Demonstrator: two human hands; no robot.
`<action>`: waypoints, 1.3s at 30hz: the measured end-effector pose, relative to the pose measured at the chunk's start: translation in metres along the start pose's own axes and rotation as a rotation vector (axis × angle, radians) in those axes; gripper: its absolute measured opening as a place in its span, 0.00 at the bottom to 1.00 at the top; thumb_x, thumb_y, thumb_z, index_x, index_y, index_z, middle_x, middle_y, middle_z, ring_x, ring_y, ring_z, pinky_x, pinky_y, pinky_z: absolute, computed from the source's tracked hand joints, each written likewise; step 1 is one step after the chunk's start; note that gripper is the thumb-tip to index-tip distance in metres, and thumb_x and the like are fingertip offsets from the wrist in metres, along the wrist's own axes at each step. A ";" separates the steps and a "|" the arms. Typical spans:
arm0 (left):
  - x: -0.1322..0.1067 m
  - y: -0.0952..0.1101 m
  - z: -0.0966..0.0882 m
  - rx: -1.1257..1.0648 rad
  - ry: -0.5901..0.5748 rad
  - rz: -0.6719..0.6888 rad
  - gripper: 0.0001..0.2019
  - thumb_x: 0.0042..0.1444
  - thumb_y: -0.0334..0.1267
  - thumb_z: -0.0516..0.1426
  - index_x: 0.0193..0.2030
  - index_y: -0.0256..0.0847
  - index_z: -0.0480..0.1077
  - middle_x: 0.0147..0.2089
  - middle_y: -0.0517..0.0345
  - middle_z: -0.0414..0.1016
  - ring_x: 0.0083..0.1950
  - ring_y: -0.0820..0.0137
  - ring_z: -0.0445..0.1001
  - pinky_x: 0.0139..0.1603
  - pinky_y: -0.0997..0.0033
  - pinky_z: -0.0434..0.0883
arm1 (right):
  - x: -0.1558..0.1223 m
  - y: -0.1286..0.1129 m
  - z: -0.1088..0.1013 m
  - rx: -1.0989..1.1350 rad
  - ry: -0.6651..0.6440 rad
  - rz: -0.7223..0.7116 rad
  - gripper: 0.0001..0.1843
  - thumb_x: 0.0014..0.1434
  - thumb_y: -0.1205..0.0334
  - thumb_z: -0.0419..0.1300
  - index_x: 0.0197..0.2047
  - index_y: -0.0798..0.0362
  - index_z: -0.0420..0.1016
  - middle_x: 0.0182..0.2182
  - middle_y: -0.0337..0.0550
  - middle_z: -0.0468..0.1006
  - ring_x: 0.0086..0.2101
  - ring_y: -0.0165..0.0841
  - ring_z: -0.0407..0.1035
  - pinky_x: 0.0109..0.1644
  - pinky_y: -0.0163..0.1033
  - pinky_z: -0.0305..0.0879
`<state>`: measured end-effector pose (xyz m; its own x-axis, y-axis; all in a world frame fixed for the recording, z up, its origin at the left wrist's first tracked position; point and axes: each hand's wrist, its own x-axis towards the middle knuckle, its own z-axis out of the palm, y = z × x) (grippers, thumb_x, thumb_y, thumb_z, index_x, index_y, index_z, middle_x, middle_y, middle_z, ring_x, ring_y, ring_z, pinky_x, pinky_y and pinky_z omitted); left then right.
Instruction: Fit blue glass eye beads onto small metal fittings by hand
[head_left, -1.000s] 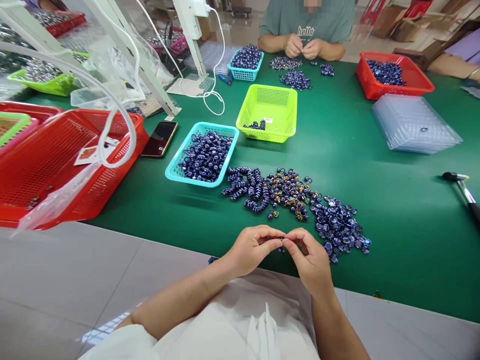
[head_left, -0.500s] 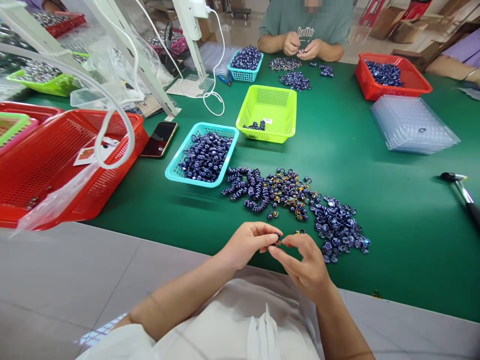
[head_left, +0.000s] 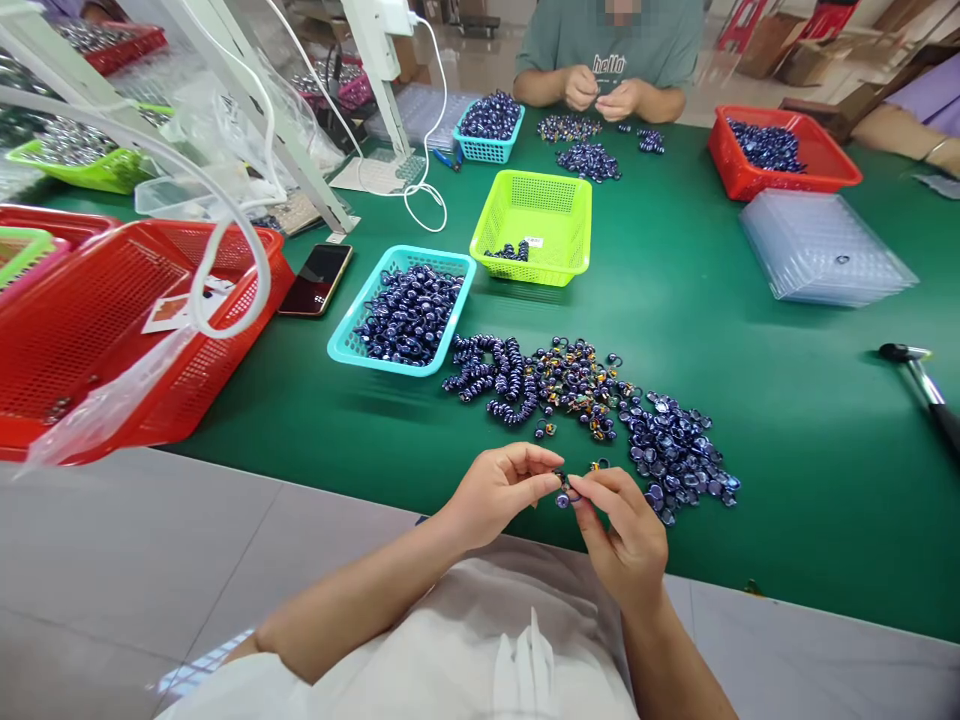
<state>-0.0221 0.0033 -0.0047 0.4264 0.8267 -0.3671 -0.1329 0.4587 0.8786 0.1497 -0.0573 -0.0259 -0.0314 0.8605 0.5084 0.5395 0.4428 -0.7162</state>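
In front of my body, just over the table's near edge, my left hand (head_left: 495, 495) has its thumb and index finger close about the top of a small dark blue ring-like piece (head_left: 562, 499). My right hand (head_left: 622, 535) pinches the same piece from the right between thumb and fingers. Its round, shiny face hangs below the fingertips; the rest is partly covered. Just beyond lie a pile of similar pieces with orange bits (head_left: 577, 380), curved rows of stacked dark pieces (head_left: 510, 375) and a heap of loose dark discs (head_left: 675, 450).
A blue basket (head_left: 337, 345) full of dark pieces and a green basket (head_left: 581, 240) stand behind. Left are a phone (head_left: 319, 280) and a red basket (head_left: 255, 330). Clear trays (head_left: 825, 250) and a black-handled tool (head_left: 926, 385) lie right. A co-worker (head_left: 607, 70) sits opposite.
The piece has turned and come lower, so its round face shows now. My right fingers have closed on it, and my left fingers have loosened a little.
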 end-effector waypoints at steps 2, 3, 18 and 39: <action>-0.001 0.000 0.001 0.009 0.000 0.007 0.12 0.48 0.40 0.68 0.38 0.35 0.78 0.34 0.55 0.80 0.33 0.73 0.74 0.32 0.75 0.71 | 0.000 0.000 0.000 0.007 0.004 0.005 0.25 0.60 0.78 0.59 0.56 0.45 0.73 0.39 0.42 0.77 0.38 0.34 0.73 0.45 0.45 0.72; -0.002 0.000 0.001 0.013 -0.001 0.015 0.12 0.49 0.40 0.68 0.37 0.35 0.78 0.34 0.54 0.80 0.33 0.73 0.75 0.34 0.75 0.72 | -0.001 0.000 0.000 0.004 0.005 0.005 0.25 0.60 0.78 0.59 0.57 0.44 0.73 0.40 0.42 0.77 0.38 0.34 0.73 0.46 0.45 0.72; -0.005 -0.007 -0.004 0.395 0.021 0.272 0.08 0.57 0.37 0.62 0.41 0.37 0.80 0.37 0.49 0.80 0.38 0.65 0.77 0.41 0.67 0.75 | 0.002 -0.004 0.002 -0.099 0.025 -0.008 0.24 0.60 0.77 0.59 0.55 0.44 0.75 0.38 0.44 0.78 0.36 0.35 0.73 0.44 0.47 0.72; -0.007 -0.013 -0.001 0.389 0.045 0.291 0.07 0.57 0.38 0.62 0.38 0.38 0.79 0.38 0.49 0.82 0.39 0.64 0.79 0.41 0.68 0.74 | 0.006 -0.015 0.010 0.054 -0.005 0.336 0.06 0.62 0.67 0.57 0.37 0.50 0.74 0.29 0.38 0.75 0.27 0.30 0.68 0.36 0.38 0.69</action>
<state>-0.0239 -0.0079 -0.0136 0.3808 0.9198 -0.0946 0.1071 0.0577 0.9926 0.1333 -0.0564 -0.0168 0.1364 0.9617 0.2377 0.4747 0.1472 -0.8678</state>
